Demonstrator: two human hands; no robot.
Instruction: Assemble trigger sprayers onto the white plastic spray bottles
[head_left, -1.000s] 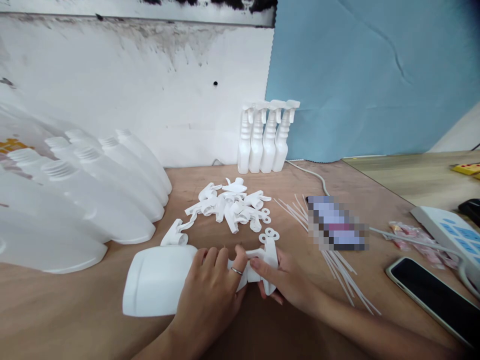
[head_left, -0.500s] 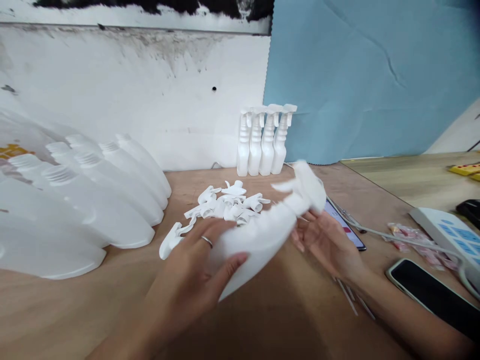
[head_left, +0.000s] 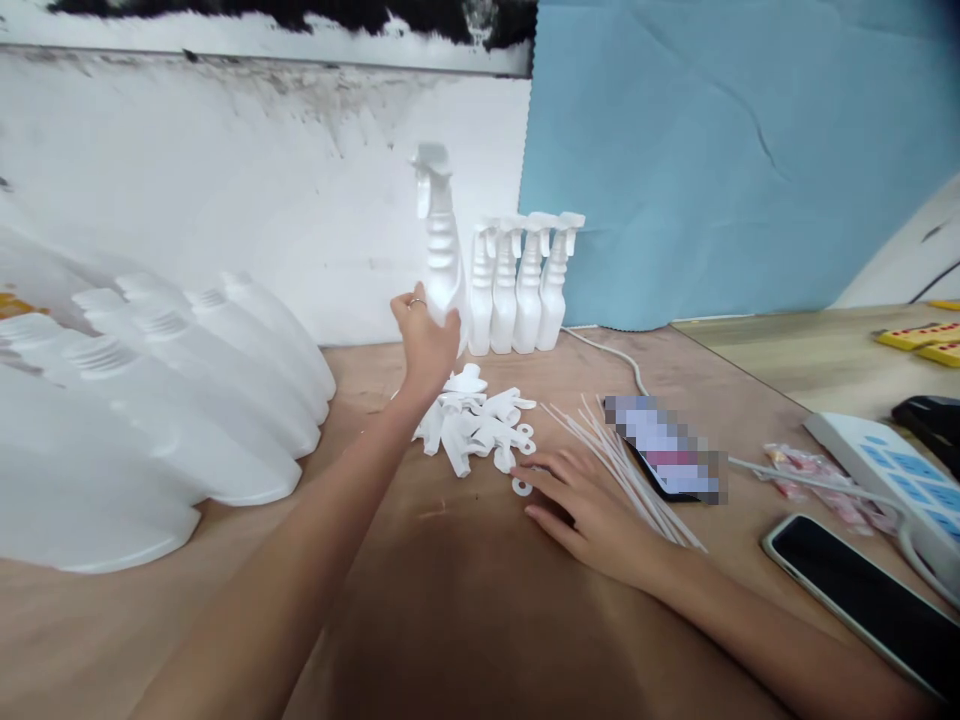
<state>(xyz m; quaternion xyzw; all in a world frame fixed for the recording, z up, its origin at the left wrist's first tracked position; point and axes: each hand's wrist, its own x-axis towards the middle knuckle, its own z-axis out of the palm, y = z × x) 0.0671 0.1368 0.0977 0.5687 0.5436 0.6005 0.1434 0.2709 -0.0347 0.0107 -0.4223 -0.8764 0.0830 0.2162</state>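
Observation:
My left hand [head_left: 429, 340] is wrapped round the lower part of a white spray bottle [head_left: 442, 245] with its trigger head on, upright by the wall. Just right of it stand several similar bottles [head_left: 528, 300] in a row, heads on. My right hand [head_left: 574, 500] rests low over the table, fingers spread, fingertips beside a small white ring [head_left: 522, 486]. Loose white trigger heads [head_left: 469, 425] lie in a pile between the hands. Thin white tubes [head_left: 630, 475] lie right of the pile, partly behind my right hand.
Several large headless white bottles [head_left: 187, 400] stand at the left. On the right lie a lit phone [head_left: 667, 450], a dark phone [head_left: 862, 600], small pink packets [head_left: 825, 485] and a power strip [head_left: 892, 475] with a cable. A wall [head_left: 247, 190] closes off the back.
My left hand has carried the spray bottle away from me to the wall and turned it upright. My right hand has left the bottle's head and come down beside the pile.

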